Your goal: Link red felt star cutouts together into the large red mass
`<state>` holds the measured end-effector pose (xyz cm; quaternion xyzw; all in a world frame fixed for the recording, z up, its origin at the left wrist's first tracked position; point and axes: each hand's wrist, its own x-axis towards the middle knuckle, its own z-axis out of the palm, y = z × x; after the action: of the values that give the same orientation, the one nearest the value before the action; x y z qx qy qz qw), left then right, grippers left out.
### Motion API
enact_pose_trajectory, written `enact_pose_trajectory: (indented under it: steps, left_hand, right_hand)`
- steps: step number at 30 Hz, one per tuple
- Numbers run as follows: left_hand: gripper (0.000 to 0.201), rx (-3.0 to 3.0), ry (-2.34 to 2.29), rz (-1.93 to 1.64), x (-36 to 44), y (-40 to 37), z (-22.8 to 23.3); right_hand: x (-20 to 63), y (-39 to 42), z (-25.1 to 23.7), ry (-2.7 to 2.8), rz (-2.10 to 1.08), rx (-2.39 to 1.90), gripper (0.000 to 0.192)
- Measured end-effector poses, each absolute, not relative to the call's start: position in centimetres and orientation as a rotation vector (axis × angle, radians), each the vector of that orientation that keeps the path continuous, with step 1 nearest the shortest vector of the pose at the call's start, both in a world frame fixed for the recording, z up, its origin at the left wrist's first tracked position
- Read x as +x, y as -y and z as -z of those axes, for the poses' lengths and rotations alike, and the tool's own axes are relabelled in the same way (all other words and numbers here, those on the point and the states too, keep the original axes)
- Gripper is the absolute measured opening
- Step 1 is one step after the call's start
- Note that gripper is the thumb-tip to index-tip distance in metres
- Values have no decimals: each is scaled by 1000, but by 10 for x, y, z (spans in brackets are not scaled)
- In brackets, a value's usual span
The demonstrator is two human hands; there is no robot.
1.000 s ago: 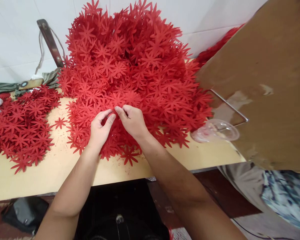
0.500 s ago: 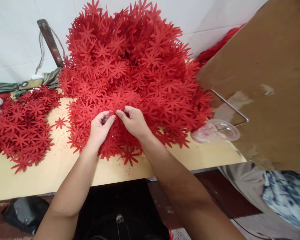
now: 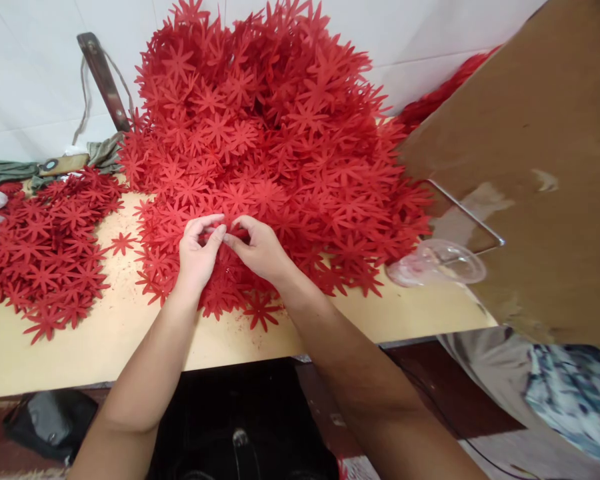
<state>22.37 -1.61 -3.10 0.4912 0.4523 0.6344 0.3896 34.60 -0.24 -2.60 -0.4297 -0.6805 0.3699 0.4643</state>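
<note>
A pale yellow, flat worktop (image 3: 80, 360) carries a large heap of bright red, many-petalled flower cutouts (image 3: 280, 147). At its right a brown, flat panel (image 3: 545, 233) stands tilted. A smaller heap of dark red flower cutouts (image 3: 45, 243) lies to the left. Over the large heap's front, the left hand (image 3: 197, 253) and right hand (image 3: 260, 252) nearly meet, fingers curled; I cannot tell whether either grip holds a cutout. A single red flower cutout (image 3: 123, 244) lies between the heaps.
</note>
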Motion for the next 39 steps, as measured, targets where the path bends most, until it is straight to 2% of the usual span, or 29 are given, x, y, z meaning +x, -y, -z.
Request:
enact_pose_trajectory:
  steps: [8,11,16,22,27,32,35,37,39]
  left_hand:
    - [9,1153,-1212,-1690,222,18,23]
    - [14,1123,-1174,-1694,220,17,21]
    - [24,1097,-1127,-1502,220,18,19]
    - [20,1025,-1156,-1669,220,15,23]
    - [25,860,-1155,-1773,204,6,24]
    - [35,1127,-1249,-1829,209,9,26]
    - [31,1365,-1368,-1829,214,15,25]
    - [25,1496,-1332,-1763,217,21,23]
    - [22,1568,-1240,-1648,222,26,20]
  right_hand:
    - [348,8,18,1677,-924,-1058,13]
    - [350,9,14,1648,-926,-1059,13]
    - [354,10,12,1547,-893,-1144,28]
    - [354,10,18,1564,-1034,-1018,13]
    - [365,7,24,1469,-1153,-1078,12]
    - [371,4,27,1352,-899,-1179,12]
    - [370,5,23,1343,-862,-1165,13]
    - [368,8,20,1388,-872,-1166,20]
    - [367,11,16,1441,-858,-1192,37]
